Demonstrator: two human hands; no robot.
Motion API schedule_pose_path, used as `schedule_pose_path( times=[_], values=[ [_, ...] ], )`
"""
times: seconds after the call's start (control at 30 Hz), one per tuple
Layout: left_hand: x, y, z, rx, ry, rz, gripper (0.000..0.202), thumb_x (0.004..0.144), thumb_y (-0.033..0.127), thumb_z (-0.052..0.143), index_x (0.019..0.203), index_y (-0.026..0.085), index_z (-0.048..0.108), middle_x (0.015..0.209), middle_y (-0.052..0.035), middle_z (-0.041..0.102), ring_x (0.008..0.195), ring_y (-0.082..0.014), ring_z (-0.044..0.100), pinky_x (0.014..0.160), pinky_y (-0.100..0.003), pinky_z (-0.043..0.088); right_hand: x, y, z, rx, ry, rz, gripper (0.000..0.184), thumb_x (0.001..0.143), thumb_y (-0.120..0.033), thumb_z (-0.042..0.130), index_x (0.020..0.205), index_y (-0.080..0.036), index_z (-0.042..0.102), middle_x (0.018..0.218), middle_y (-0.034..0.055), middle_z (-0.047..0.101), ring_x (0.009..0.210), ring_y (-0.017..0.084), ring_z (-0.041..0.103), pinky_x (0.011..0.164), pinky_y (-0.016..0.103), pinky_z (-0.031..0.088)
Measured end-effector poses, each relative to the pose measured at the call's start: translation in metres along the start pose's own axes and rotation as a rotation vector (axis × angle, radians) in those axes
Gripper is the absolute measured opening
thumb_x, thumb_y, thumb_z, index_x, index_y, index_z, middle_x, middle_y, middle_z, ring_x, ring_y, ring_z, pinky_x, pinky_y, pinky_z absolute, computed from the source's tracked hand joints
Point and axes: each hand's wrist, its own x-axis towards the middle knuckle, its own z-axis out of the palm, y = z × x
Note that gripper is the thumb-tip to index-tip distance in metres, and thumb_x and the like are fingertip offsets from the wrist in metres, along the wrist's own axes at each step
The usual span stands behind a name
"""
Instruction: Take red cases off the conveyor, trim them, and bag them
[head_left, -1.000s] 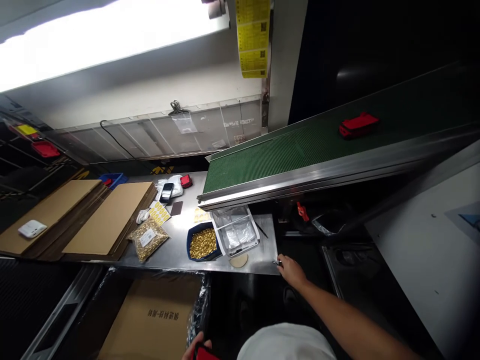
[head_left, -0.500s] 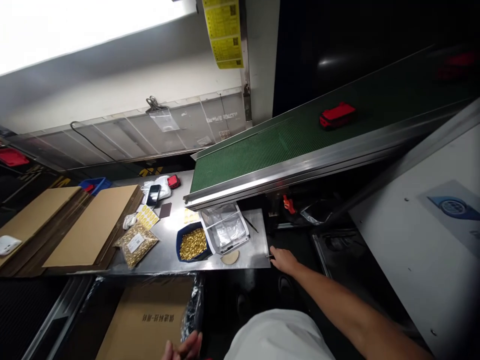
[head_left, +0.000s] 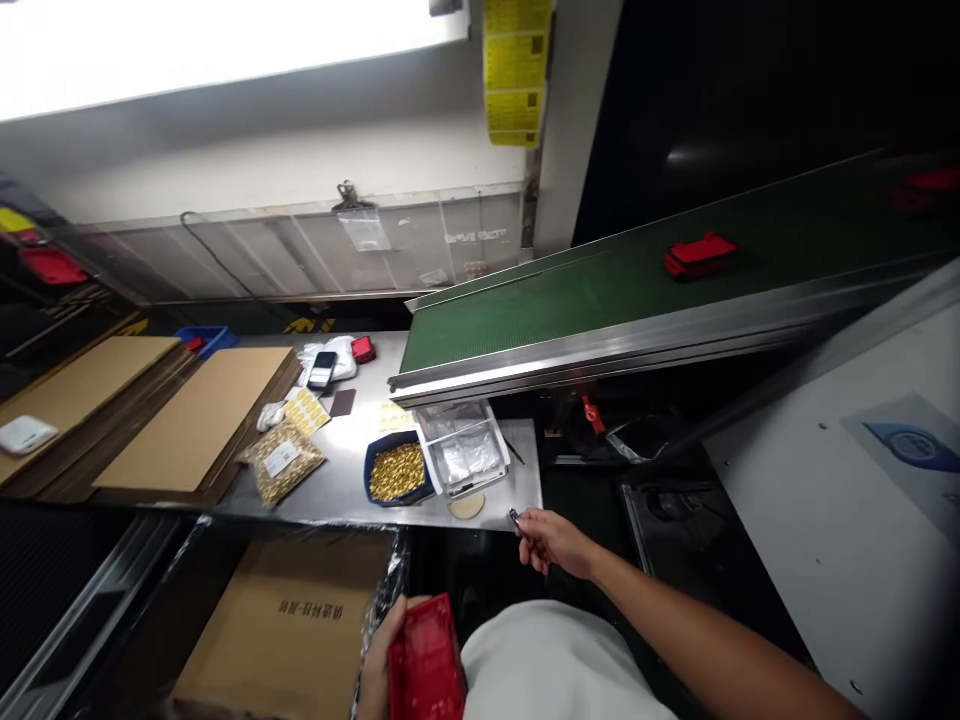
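My left hand [head_left: 384, 650], at the bottom of the view, is closed around the side of a red plastic case [head_left: 427, 662], its hollow inner side facing up. By the table's front right corner, my right hand [head_left: 551, 540] pinches a small shiny metal tool [head_left: 514, 516]; its exact kind is too small to make out. Near that hand on the metal table [head_left: 341, 490] lie a round tan disc [head_left: 467, 506] and a thin black pen-like stick [head_left: 515, 452]. Further left stand a white tray [head_left: 471, 455] of clear plastic bags and a dark blue bin [head_left: 397, 470] of small gold-coloured parts.
A green conveyor [head_left: 517, 320] slopes up to the right, carrying a red case [head_left: 701, 256]. On the left are cardboard stacks [head_left: 195, 420], a bag of gold parts [head_left: 282, 462] and a phone [head_left: 322, 369]. A large carton [head_left: 277, 620] sits below the table edge.
The red case has come into view in my left hand. My right hand has lifted off the table corner, moving slightly left with the metal tool. The whole view has shifted.
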Motion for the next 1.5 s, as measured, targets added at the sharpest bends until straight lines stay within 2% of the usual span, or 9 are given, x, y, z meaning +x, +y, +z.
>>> schedule_pose_path(
  times=[0.03, 0.13, 0.23, 0.37, 0.53, 0.9, 1.33, 1.4, 1.5],
  values=[
    [0.000, -0.001, 0.009, -0.109, -0.145, -0.106, 0.027, 0.080, 0.044, 0.071, 0.083, 0.018, 0.073, 0.078, -0.0040, 0.075, 0.085, -0.0256, 0.072, 0.072, -0.029, 0.056, -0.004, -0.007, 0.007, -0.008, -0.020, -0.011, 0.036, 0.082, -0.053, 0.048, 0.089, -0.019, 0.046, 0.063, 0.0019, 0.066, 0.043, 0.010, 0.052, 0.040, 0.020, 0.036],
    [0.002, -0.004, 0.025, -0.205, -0.282, -0.239, 0.044, 0.087, 0.050, 0.060, 0.105, 0.011, 0.069, 0.096, -0.0164, 0.074, 0.085, -0.0336, 0.072, 0.074, -0.044, 0.057, -0.014, -0.028, 0.033, -0.065, -0.040, -0.058, 0.034, 0.079, -0.051, 0.057, 0.086, -0.019, 0.046, 0.061, 0.0000, 0.065, 0.042, 0.010, 0.050, 0.040, 0.019, 0.034],
    [0.008, -0.003, 0.026, -0.269, -0.280, -0.214, 0.060, 0.089, 0.058, 0.054, 0.126, 0.011, 0.059, 0.099, -0.0181, 0.072, 0.076, -0.0317, 0.071, 0.071, -0.046, 0.056, -0.031, -0.055, 0.062, -0.153, -0.032, -0.137, 0.029, 0.082, -0.045, 0.062, 0.087, -0.018, 0.053, 0.063, -0.0017, 0.064, 0.050, 0.010, 0.052, 0.046, 0.020, 0.036],
    [0.005, 0.006, 0.028, -0.370, -0.238, -0.087, 0.066, 0.092, 0.065, 0.040, 0.134, 0.016, 0.054, 0.109, -0.0142, 0.071, 0.093, -0.0263, 0.069, 0.085, -0.038, 0.054, -0.060, -0.096, 0.099, -0.465, -0.060, -0.282, 0.017, 0.089, -0.035, 0.057, 0.090, -0.019, 0.062, 0.072, -0.0008, 0.064, 0.062, 0.012, 0.055, 0.055, 0.023, 0.038],
    [-0.015, 0.022, 0.036, -0.414, -0.251, -0.087, 0.071, 0.092, 0.067, 0.037, 0.141, 0.017, 0.048, 0.117, -0.0165, 0.069, 0.104, -0.0326, 0.067, 0.095, -0.047, 0.050, -0.082, -0.127, 0.124, -0.807, 0.021, -0.399, 0.019, 0.091, -0.033, 0.052, 0.085, -0.020, 0.064, 0.074, 0.0007, 0.064, 0.064, 0.014, 0.054, 0.059, 0.026, 0.037],
    [-0.022, 0.029, 0.034, -0.362, -0.255, -0.120, 0.071, 0.093, 0.065, 0.038, 0.146, 0.018, 0.042, 0.119, -0.0162, 0.069, 0.108, -0.0332, 0.065, 0.100, -0.047, 0.048, -0.073, -0.133, 0.139, -0.934, -0.006, -0.434, 0.021, 0.091, -0.032, 0.051, 0.078, -0.019, 0.060, 0.071, -0.0005, 0.062, 0.060, 0.011, 0.050, 0.057, 0.025, 0.033],
    [-0.024, 0.034, 0.043, -0.334, -0.251, -0.126, 0.066, 0.097, 0.058, 0.032, 0.139, 0.011, 0.050, 0.110, -0.0161, 0.072, 0.106, -0.0298, 0.066, 0.096, -0.041, 0.050, -0.071, -0.138, 0.130, -0.845, -0.093, -0.437, 0.024, 0.094, -0.027, 0.048, 0.074, -0.018, 0.057, 0.064, -0.0030, 0.057, 0.054, 0.009, 0.045, 0.051, 0.023, 0.030],
    [-0.027, 0.037, 0.045, -0.343, -0.246, -0.142, 0.066, 0.097, 0.059, 0.032, 0.139, 0.011, 0.050, 0.110, -0.0159, 0.072, 0.102, -0.0286, 0.068, 0.091, -0.038, 0.052, -0.071, -0.137, 0.122, -0.844, -0.095, -0.517, 0.021, 0.094, -0.026, 0.048, 0.079, -0.018, 0.060, 0.065, -0.0028, 0.057, 0.055, 0.009, 0.046, 0.052, 0.023, 0.032],
    [-0.030, 0.042, 0.050, -0.350, -0.260, -0.139, 0.061, 0.098, 0.058, 0.033, 0.138, 0.015, 0.049, 0.111, -0.0149, 0.071, 0.096, -0.0259, 0.069, 0.083, -0.034, 0.053, -0.070, -0.135, 0.111, -0.994, -0.029, -0.791, 0.016, 0.094, -0.025, 0.051, 0.089, -0.016, 0.063, 0.069, -0.0005, 0.058, 0.061, 0.012, 0.049, 0.058, 0.027, 0.036]
  ],
)
